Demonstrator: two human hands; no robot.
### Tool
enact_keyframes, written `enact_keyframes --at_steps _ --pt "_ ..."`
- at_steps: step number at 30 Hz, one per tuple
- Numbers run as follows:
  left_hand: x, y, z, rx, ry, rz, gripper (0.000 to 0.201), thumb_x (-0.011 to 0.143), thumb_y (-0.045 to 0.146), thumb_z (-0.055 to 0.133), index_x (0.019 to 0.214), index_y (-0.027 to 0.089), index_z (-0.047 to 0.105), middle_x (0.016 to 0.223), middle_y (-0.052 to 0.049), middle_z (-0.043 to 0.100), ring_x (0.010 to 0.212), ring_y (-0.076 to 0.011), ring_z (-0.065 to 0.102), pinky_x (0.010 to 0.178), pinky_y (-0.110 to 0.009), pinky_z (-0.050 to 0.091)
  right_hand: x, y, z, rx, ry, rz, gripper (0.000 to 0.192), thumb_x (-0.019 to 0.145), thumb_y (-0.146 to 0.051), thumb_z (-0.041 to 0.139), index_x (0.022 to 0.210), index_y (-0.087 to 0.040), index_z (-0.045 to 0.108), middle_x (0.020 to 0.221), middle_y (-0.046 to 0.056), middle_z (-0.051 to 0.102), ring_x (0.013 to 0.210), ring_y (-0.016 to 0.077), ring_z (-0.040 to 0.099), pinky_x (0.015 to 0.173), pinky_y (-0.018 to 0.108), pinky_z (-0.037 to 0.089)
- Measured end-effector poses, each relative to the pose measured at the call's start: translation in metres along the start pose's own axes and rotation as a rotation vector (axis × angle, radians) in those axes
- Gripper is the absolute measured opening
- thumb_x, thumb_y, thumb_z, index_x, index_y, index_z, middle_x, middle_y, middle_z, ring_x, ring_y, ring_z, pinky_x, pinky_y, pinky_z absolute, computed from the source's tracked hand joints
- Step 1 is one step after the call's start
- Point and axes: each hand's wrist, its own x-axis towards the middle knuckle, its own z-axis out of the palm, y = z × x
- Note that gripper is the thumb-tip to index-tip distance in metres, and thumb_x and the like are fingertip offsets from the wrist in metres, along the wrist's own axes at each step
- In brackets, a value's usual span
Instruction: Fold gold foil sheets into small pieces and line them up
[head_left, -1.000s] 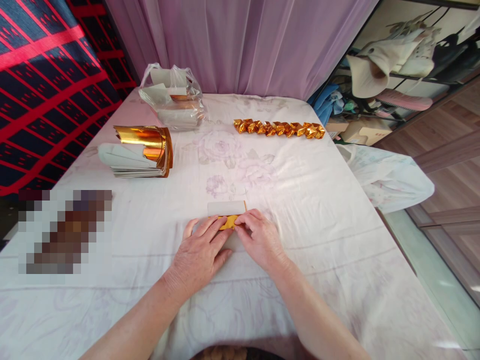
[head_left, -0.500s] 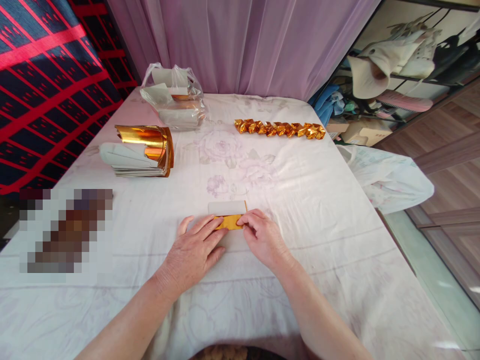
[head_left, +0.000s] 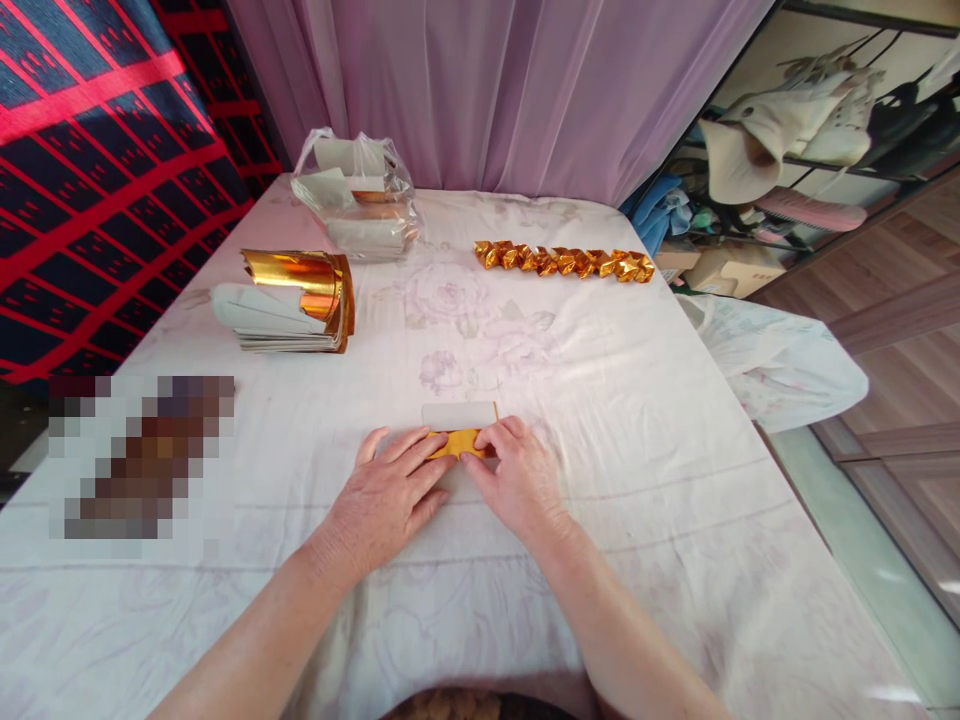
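A sheet of gold foil paper [head_left: 454, 444], partly folded, lies on the tablecloth in front of me. Its far flap [head_left: 457, 412] shows a whitish back with a thin gold edge on the right. My left hand [head_left: 386, 505] rests with fingers stretched out flat, their tips pressing on the paper's left part. At the right end, the thumb and bent index finger of my right hand [head_left: 521, 480] pinch the near edge and corner. My fingers cover both ends of the strip.
A curved stack of gold foil sheets [head_left: 330, 300] stands at the left. Behind it is a clear plastic bag [head_left: 360, 215] of more sheets. A row of folded gold pieces [head_left: 566, 262] lies at the far right. A pixelated patch [head_left: 142, 460] hides something at left.
My right thumb has moved left and up to the paper's near edge, and the right end is now bent inward under the fingers. My left hand stays in place on the paper.
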Motion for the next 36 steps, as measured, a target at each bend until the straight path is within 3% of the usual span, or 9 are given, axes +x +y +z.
enact_keyframes --at_steps 4,13,16,20,26,32,36 --pt "0.000 0.000 0.000 -0.011 -0.003 0.005 0.031 0.100 0.034 0.046 0.123 0.025 0.066 0.134 -0.007 0.065 0.129 -0.0267 0.054 0.114 -0.054 0.030 0.001 0.002 -0.002 0.089 -0.036 0.002 0.004 0.081 -0.019 0.062 0.080 -0.023 0.061 0.087 0.003 0.060 0.076 0.0173 0.060 0.069 0.030 0.045" --pt "0.000 -0.002 0.001 -0.034 -0.018 -0.011 0.031 0.100 0.035 0.045 0.122 0.026 0.065 0.136 -0.006 0.064 0.130 -0.0252 0.053 0.114 -0.052 0.028 0.005 0.014 -0.007 0.226 -0.102 0.008 0.018 0.079 -0.009 0.055 0.082 -0.023 0.066 0.089 0.001 0.064 0.065 0.0119 0.060 0.062 0.026 0.046" --pt "0.000 -0.004 0.000 -0.064 -0.038 -0.023 0.030 0.100 0.034 0.046 0.121 0.026 0.065 0.136 -0.005 0.064 0.131 -0.0247 0.053 0.114 -0.051 0.028 0.006 0.012 -0.008 0.205 -0.108 0.007 0.018 0.079 -0.009 0.053 0.082 -0.022 0.066 0.088 0.002 0.064 0.065 0.0122 0.060 0.063 0.027 0.046" --pt "0.001 -0.004 -0.001 -0.095 -0.064 -0.039 0.030 0.099 0.033 0.047 0.122 0.026 0.064 0.137 -0.006 0.063 0.132 -0.0248 0.051 0.115 -0.052 0.026 0.005 0.000 -0.006 0.101 -0.079 0.043 0.003 0.082 -0.022 0.062 0.080 -0.022 0.064 0.086 0.002 0.061 0.070 0.0156 0.060 0.067 0.030 0.045" --pt "0.001 -0.005 -0.002 -0.136 -0.094 -0.070 0.028 0.097 0.028 0.048 0.122 0.024 0.061 0.137 -0.006 0.063 0.133 -0.0232 0.051 0.114 -0.051 0.026 0.004 -0.012 0.000 -0.031 -0.030 0.117 0.014 0.078 -0.030 0.073 0.077 -0.022 0.061 0.087 0.002 0.059 0.076 0.0181 0.060 0.067 0.031 0.042" --pt "0.001 -0.009 -0.004 -0.093 -0.027 -0.056 0.024 0.096 0.026 0.050 0.114 0.024 0.066 0.136 -0.007 0.062 0.128 -0.0251 0.053 0.109 -0.051 0.031 0.007 -0.002 -0.006 0.090 -0.128 0.115 0.006 0.080 -0.017 0.067 0.082 -0.022 0.065 0.090 0.001 0.060 0.072 0.0133 0.058 0.068 0.027 0.043" --pt "0.003 0.008 -0.012 0.058 0.045 -0.063 0.028 0.092 0.028 0.057 0.117 0.026 0.069 0.126 -0.011 0.061 0.113 -0.0291 0.054 0.096 -0.048 0.041 0.008 -0.001 -0.009 0.105 -0.147 0.118 0.007 0.080 -0.016 0.067 0.084 -0.022 0.067 0.091 0.001 0.061 0.071 0.0126 0.057 0.068 0.027 0.043"
